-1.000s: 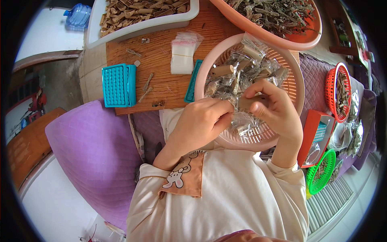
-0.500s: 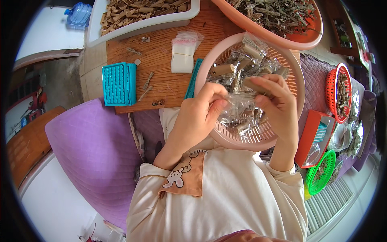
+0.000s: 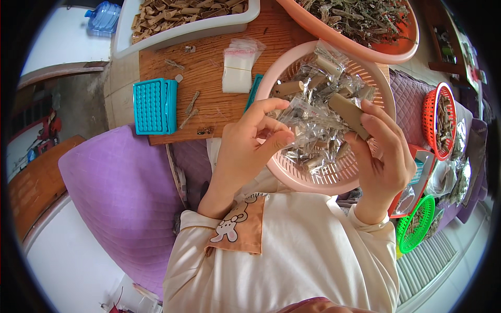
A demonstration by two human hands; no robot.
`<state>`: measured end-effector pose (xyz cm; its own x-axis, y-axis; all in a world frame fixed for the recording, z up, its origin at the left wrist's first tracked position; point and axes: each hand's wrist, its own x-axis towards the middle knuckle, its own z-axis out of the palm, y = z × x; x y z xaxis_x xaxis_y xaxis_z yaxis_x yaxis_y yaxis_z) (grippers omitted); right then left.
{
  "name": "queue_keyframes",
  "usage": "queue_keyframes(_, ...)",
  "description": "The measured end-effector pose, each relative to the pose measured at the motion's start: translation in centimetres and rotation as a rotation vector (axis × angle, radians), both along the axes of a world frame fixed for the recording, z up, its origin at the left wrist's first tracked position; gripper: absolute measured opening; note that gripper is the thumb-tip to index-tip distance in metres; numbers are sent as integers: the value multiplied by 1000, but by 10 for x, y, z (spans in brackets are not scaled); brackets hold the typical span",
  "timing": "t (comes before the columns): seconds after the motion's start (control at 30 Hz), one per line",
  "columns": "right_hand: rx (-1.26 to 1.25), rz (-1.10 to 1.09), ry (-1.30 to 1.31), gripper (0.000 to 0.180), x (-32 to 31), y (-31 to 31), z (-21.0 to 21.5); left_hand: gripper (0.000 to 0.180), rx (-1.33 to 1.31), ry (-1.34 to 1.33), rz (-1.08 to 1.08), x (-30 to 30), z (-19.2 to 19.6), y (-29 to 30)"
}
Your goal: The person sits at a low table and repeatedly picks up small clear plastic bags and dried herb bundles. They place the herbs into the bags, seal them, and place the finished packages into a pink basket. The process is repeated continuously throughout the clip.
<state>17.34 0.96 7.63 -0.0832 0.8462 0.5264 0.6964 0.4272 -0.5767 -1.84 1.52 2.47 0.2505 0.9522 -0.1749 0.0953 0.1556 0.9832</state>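
Note:
My left hand (image 3: pixel 253 138) is over the left rim of a pink slotted basket (image 3: pixel 383 88), its thumb and curled fingers at the edge of a clear plastic bag (image 3: pixel 302 112) with its index finger raised. What looks like dried plant sprigs shows in the bag. A tan, flat-sided tube (image 3: pixel 347 112) is gripped between thumb and fingers of my right hand (image 3: pixel 383 151), tilted above the basket's right part. Below both hands, the basket holds several clear bags (image 3: pixel 318 161) with tan tubes and dried sprigs. Where the bag's far end lies among them is hard to tell.
On the wooden table (image 3: pixel 203 57) are a banded stack of clear bags (image 3: pixel 237 70), teal ridged trays (image 3: pixel 154 107) and loose sprigs (image 3: pixel 190 109). A white tub (image 3: pixel 193 28) of tan pieces and an orange basin (image 3: pixel 360 49) of dried plants stand behind. Red (image 3: pixel 430 120) and green baskets (image 3: pixel 417 227) are at right.
My right hand has moved right and toward me, lifting the tan tube clear of the left fingers. My left hand has shifted slightly left, its index finger spread farther from the thumb.

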Motion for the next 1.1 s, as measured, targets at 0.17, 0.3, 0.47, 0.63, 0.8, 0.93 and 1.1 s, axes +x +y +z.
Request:
queue_keyframes(0.17,33,74,-160,28,-1,8,11,37,13,23,-24,0,7,-1)
queue_keyframes(0.3,-10,151,-141,26,-2,8,12,38,1,67,-35,0,12,-2)
queue_keyframes(0.47,-62,249,-66,25,-2,11,9,38,30,69,-71,2,12,0)
queue_keyframes(0.63,-100,294,-36,27,0,13,4,39,24,49,-57,4,11,-1)
queue_keyframes(0.8,-186,214,9,28,1,9,7,42,97,56,-12,7,11,-5)
queue_keyframes(0.93,-256,279,49,30,0,12,7,43,182,83,-1,7,10,-6)
queue_keyframes(1.1,-312,302,189,32,-1,13,-5,48,31,-98,-30,7,12,-5)
